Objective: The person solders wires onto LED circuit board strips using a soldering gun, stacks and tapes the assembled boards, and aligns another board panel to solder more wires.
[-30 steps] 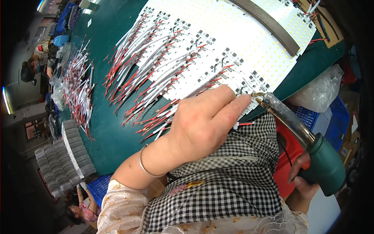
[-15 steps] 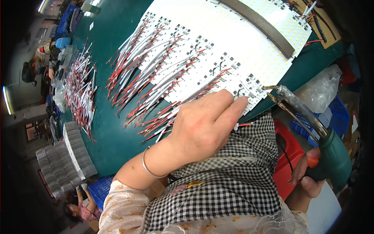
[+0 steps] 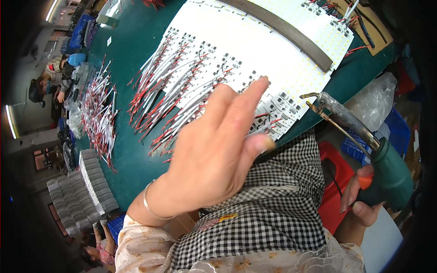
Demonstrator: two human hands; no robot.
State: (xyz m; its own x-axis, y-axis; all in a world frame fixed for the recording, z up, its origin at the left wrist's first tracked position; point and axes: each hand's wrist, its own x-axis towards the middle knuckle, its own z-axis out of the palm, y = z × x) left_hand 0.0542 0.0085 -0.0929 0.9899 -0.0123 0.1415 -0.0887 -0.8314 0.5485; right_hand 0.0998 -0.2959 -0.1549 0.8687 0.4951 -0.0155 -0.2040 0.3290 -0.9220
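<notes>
Soldering gun with green handle (image 3: 395,177) is gripped in the right hand (image 3: 365,214). Left hand (image 3: 214,141) is held with fingers extended, thumb apart, over red-and-white wires (image 3: 150,91). White circuit boards (image 3: 200,22) are laid on the green table (image 3: 123,50), crossed by a brown bar (image 3: 291,32).

The soldering gun (image 3: 388,166) pairs smooth plastic with stained, rough-looking metal; the apron (image 3: 264,218) is matt cloth.

A green desk (image 3: 129,175) is stretching across the view. Near the left rim, one tube light (image 3: 11,122) is glowing white, and a second tube light (image 3: 52,10) is shining farther up. On the right, a red plastic seat (image 3: 336,202) is standing near a blue crate (image 3: 399,131).
</notes>
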